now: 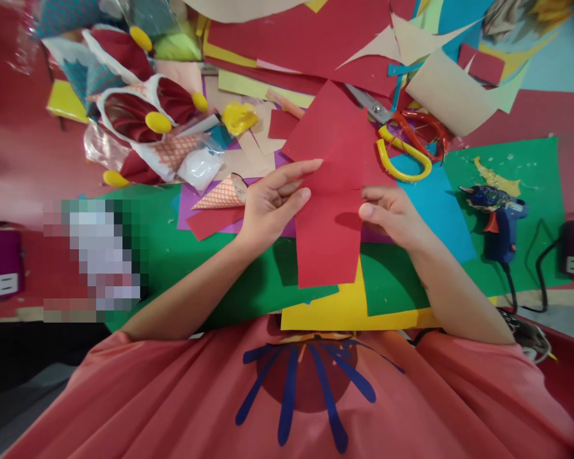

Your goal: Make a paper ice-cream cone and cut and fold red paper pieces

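Note:
Red paper (330, 236) with a crease across its middle is held up between my two hands. Its upper part tapers to a point and its lower part hangs down as a rectangle. My left hand (280, 201) grips the left edge near the crease, thumb and fingers on the paper. On the opposite side, my right hand (390, 213) pinches the right edge at the crease. Open scissors (387, 121) with red and yellow handles lie just beyond my right hand. A checkered paper cone (222, 193) rests beside my left hand.
Finished red-and-white pieces with yellow discs (138, 108) and plastic bags pile up at the back left. A blue glue gun (502, 223) with a cord lies right on green paper (540, 178). Coloured paper scraps cover the back. A pixelated patch is at left.

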Motion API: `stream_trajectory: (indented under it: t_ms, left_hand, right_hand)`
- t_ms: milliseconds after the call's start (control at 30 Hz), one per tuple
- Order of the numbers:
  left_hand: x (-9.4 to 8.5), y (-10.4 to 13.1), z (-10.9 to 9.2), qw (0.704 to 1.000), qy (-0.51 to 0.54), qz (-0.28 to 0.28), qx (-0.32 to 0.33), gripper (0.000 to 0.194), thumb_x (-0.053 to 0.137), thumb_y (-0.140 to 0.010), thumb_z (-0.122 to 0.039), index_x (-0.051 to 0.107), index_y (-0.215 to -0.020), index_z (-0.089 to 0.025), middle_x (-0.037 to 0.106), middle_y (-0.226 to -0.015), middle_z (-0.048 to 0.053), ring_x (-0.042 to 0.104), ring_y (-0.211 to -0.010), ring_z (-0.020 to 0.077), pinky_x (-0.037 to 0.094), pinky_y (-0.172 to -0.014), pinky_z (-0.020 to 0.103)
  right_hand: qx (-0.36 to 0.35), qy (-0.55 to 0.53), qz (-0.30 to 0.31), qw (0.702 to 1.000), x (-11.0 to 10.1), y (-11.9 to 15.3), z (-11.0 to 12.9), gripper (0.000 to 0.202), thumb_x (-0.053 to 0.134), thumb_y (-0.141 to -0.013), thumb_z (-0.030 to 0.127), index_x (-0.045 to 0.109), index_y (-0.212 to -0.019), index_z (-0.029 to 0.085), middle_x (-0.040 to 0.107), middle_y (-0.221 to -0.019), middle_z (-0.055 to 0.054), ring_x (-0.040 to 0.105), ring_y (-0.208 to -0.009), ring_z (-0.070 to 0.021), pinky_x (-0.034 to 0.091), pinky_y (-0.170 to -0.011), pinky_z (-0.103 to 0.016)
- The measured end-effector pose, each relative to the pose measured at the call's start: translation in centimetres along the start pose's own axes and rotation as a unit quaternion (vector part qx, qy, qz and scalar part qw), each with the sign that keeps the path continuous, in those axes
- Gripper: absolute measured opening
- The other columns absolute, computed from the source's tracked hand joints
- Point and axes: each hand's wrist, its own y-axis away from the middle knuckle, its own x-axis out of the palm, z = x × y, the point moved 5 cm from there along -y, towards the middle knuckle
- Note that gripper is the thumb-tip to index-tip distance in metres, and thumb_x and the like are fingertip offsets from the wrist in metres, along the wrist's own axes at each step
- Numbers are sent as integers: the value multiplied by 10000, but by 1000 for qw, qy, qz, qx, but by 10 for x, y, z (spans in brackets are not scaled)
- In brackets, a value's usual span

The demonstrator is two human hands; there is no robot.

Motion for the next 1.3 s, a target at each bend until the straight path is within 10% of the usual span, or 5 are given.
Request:
stream_trajectory:
  t_ms: [367, 500, 633, 767, 1300]
  left_hand:
    - [9, -3, -6, 994, -53, 77, -53, 206, 672, -806, -315, 759, -957, -203, 772, -972, 32, 711, -902, 166, 561, -777, 253]
    - [10, -3, -3, 992, -77, 79, -55, 214, 639, -821, -242, 747, -998, -189, 763, -1016, 36, 702, -945, 167, 549, -797, 248]
    - [10, -2, -2, 992, -83, 82, -44, 252, 621, -812, -204, 729, -1039, -198, 750, -1063, 25, 693, -960, 168, 546, -773, 248]
    - [11, -2, -4, 991, -91, 97, -26, 295, 623, -781, -173, 720, -1058, -206, 748, -1071, 19, 690, -946, 165, 531, -724, 238]
    - [14, -5, -8, 983, -39, 171, -49, 407, 623, -732, -75, 690, -1111, -208, 698, -1222, 13, 595, -1236, 233, 519, -1025, 356]
  right_hand:
    - [154, 66, 111, 980, 12, 9, -9, 395, 696, -765, 502, 524, -634, 171, 585, -438, 32, 313, -283, -25, 175, -311, -204]
    - [89, 233, 26, 968, -16, 15, 10, 358, 624, -834, 510, 642, -774, 157, 635, -560, -2, 444, -385, -57, 314, -376, -209]
    - [-42, 524, -194, 828, -58, 15, 51, 240, 631, -864, 273, 685, -1039, 119, 704, -1033, -151, 661, -901, -207, 506, -832, -327]
    - [3, 709, -123, 695, -70, -4, 55, 538, 630, -842, 198, 509, -1359, 110, 580, -1288, -230, 539, -1232, -375, 453, -997, -477]
    - [108, 756, -93, 639, -106, -56, 44, 815, 647, -767, 428, 340, -1482, 186, 593, -1300, -181, 611, -1138, -295, 374, -674, -329]
